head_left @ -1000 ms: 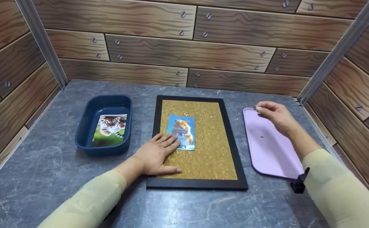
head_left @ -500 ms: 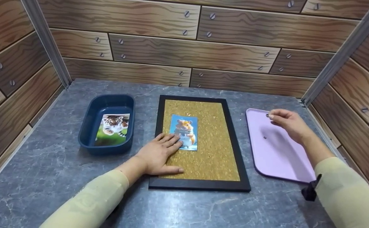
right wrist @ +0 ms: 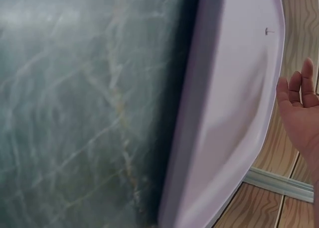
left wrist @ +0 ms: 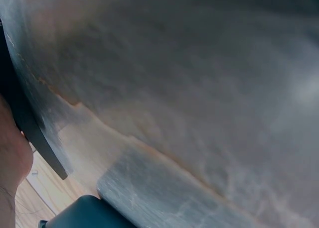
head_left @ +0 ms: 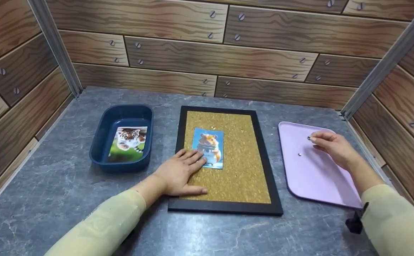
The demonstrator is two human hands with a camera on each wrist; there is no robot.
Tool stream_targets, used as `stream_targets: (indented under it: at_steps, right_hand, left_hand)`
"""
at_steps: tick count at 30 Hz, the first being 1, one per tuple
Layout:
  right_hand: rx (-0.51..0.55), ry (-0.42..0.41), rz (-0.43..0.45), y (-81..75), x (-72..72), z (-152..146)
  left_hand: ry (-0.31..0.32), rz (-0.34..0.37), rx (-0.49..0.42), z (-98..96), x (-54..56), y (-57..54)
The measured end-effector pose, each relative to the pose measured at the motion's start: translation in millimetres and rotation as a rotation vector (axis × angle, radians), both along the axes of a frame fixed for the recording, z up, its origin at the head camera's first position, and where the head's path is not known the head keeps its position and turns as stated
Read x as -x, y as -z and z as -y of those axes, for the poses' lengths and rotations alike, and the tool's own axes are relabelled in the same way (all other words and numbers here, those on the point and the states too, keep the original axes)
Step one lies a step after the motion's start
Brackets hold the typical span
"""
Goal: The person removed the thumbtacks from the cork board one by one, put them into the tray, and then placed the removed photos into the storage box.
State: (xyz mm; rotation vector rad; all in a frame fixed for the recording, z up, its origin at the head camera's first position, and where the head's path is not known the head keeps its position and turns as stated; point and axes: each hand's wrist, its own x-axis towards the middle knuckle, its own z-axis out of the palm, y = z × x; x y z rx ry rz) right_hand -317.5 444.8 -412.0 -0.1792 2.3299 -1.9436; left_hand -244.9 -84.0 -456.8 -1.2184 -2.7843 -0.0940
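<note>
My left hand (head_left: 178, 174) lies flat, fingers spread, across the left edge of a black-framed corkboard (head_left: 244, 174). Its fingertips rest on the lower left part of a hamster picture (head_left: 210, 144). Shiny specks show at that picture's top edge. Over the lilac tray (head_left: 320, 181), my right hand (head_left: 336, 149) pinches a small metal thumbtack (head_left: 309, 138) between thumb and forefinger. Another thumbtack (head_left: 299, 154) lies on the tray; in the right wrist view this thumbtack (right wrist: 267, 32) shows its thin pin. The left wrist view catches only a bit of the hand at its edge.
A deep blue bin (head_left: 96, 158) stands left of the corkboard with a tiger picture (head_left: 128, 144) inside. Wood-patterned walls (head_left: 178, 57) enclose the grey marbled table (head_left: 224, 234) at the back and sides. A black device (head_left: 354, 224) hangs at the right wrist.
From the tray's far left corner, my right hand has moved right and nearer over the tray, still pinching the thumbtack. The left hand stays in place on the board. The head view has shifted slightly.
</note>
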Motion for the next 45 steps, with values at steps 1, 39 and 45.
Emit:
stream_targets:
  at_steps: [1,39,45]
  right_hand:
    - [-0.005,0.002,0.009,1.3,-0.2,-1.1]
    - [-0.235,0.031,0.046,35.7,-5.2,-12.2]
    - [-0.245,0.028,0.033,38.0,-4.8,-12.6]
  left_hand:
    - [-0.001,0.001,0.0,0.2,0.0,0.0]
    - [-0.016,0.01,0.011,-0.1,-1.4,1.6]
    - [-0.016,0.01,0.008,0.0,-0.7,-0.1]
